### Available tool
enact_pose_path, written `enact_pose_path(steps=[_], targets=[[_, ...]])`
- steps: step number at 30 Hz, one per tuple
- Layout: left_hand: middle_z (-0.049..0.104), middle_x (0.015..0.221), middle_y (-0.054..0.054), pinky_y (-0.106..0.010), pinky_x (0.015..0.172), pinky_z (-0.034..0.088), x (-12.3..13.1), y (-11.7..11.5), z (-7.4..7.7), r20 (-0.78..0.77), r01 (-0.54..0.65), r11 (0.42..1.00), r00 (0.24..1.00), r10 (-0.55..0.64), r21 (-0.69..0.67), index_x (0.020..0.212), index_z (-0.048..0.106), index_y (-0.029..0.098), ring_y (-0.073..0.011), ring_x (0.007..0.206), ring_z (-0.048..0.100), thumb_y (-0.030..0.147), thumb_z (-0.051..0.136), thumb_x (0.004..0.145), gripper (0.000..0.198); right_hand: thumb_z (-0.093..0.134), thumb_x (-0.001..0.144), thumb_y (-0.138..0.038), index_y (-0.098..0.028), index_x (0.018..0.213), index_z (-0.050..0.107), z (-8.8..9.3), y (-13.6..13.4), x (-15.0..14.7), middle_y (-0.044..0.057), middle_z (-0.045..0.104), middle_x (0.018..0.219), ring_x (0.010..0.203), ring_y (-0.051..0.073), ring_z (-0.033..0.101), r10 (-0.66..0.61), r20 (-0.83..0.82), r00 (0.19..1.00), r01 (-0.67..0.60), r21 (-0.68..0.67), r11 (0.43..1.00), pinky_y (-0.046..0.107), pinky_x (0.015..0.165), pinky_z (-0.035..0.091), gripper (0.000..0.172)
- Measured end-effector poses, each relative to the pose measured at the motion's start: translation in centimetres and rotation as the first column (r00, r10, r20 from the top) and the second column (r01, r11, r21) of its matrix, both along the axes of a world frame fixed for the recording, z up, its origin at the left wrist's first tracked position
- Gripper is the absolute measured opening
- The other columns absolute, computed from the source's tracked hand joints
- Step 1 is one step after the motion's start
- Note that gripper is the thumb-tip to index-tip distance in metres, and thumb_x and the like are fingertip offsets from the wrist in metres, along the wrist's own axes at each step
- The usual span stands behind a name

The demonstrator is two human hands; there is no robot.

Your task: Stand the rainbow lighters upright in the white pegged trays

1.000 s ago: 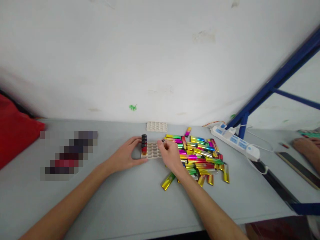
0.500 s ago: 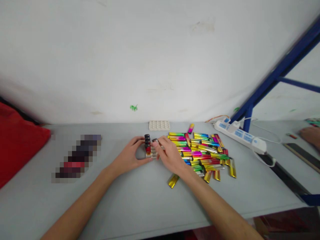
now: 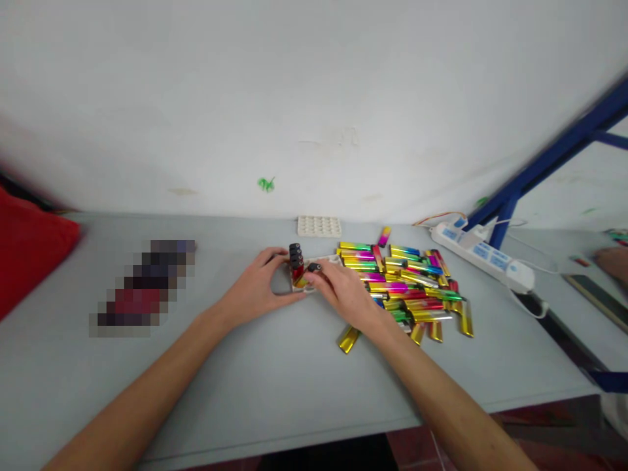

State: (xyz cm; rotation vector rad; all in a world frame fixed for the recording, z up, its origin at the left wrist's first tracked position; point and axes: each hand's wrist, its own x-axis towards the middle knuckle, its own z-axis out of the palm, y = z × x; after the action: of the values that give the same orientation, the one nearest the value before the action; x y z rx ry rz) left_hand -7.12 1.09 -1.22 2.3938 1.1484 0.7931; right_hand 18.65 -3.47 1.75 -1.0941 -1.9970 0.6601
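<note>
A small white tray with holes (image 3: 310, 288) lies on the table in front of me. Several lighters with black tops (image 3: 295, 256) stand upright in a row along its left side. My left hand (image 3: 252, 288) curves around that end, thumb along the front edge and fingers behind the row, gripping the tray. In the fingertips of my right hand (image 3: 346, 291) is another lighter (image 3: 314, 267), black top up, held over the tray just right of the row; its lower end is partly hidden.
Right of the tray spreads a pile of shiny coloured lighters (image 3: 407, 288). A second white tray (image 3: 319, 226) sits by the wall. Beyond the pile are a white power strip (image 3: 483, 256) and a blue metal frame (image 3: 544, 167). Far right, another person's hand (image 3: 613, 265) shows.
The whole view has shifted, with the table now higher in the picture. The lighter in my right hand now shows upright beside the row. My left hand stays around the tray.
</note>
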Motion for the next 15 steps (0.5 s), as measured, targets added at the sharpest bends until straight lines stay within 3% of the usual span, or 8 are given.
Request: enact_pose_path(steps=[4,7,9,12,15], targets=[[0.074,0.155,-0.013,-0.056,0.135,0.058,0.1,0.1,0.1,-0.012,0.002,1.000,1.000,-0.002,-0.015,0.139,0.077,0.025,-0.0387,0.144,0.072,0.075,0.088,0.095,0.067,0.057,0.125,-0.064,-0.027,0.103,0.071,0.0,0.0,0.0,0.007,0.077,0.098,0.089,0.025,0.071,0.059,0.196,0.979,-0.061,0.007,0.998,0.034,0.080,0.050,0.046],[0.074,0.155,-0.014,-0.057,0.134,0.059,0.0,0.3,0.1,-0.005,0.015,1.000,1.000,-0.015,-0.018,0.137,0.078,0.026,-0.0398,0.144,0.073,0.076,0.087,0.094,0.067,0.060,0.124,-0.065,-0.025,0.105,0.077,0.3,-0.2,-0.6,0.010,0.076,0.106,0.093,0.025,0.071,-0.027,0.301,0.953,0.001,0.087,0.996,0.035,0.081,0.050,0.047],[0.075,0.154,-0.015,-0.058,0.133,0.059,0.0,0.4,-0.1,0.006,0.017,1.000,1.000,-0.017,-0.008,0.136,0.078,0.026,-0.0399,0.144,0.073,0.077,0.085,0.095,0.066,0.060,0.123,-0.068,-0.024,0.100,0.078,0.4,-0.5,-1.0,0.011,0.074,0.106,0.090,0.024,0.070,-0.092,0.328,0.940,0.054,0.124,0.991,0.035,0.077,0.048,0.052],[0.076,0.153,-0.014,-0.058,0.132,0.060,-0.1,0.7,-0.5,0.016,0.015,1.000,1.000,-0.015,0.013,0.134,0.077,0.028,-0.0394,0.143,0.074,0.078,0.084,0.094,0.064,0.063,0.120,-0.071,-0.024,0.091,0.076,0.4,-0.6,-1.0,0.008,0.072,0.099,0.082,0.021,0.065,-0.082,0.316,0.945,0.048,0.116,0.992,0.034,0.071,0.043,0.057],[0.077,0.151,-0.011,-0.060,0.131,0.062,-0.2,1.0,-1.0,0.022,0.004,0.999,1.000,-0.005,0.043,0.134,0.076,0.029,-0.0406,0.140,0.075,0.080,0.085,0.093,0.067,0.063,0.123,-0.065,-0.025,0.091,0.072,0.5,0.2,0.8,0.005,0.072,0.094,0.083,0.021,0.065,-0.111,0.268,0.957,0.082,0.118,0.990,0.033,0.074,0.044,0.052]])
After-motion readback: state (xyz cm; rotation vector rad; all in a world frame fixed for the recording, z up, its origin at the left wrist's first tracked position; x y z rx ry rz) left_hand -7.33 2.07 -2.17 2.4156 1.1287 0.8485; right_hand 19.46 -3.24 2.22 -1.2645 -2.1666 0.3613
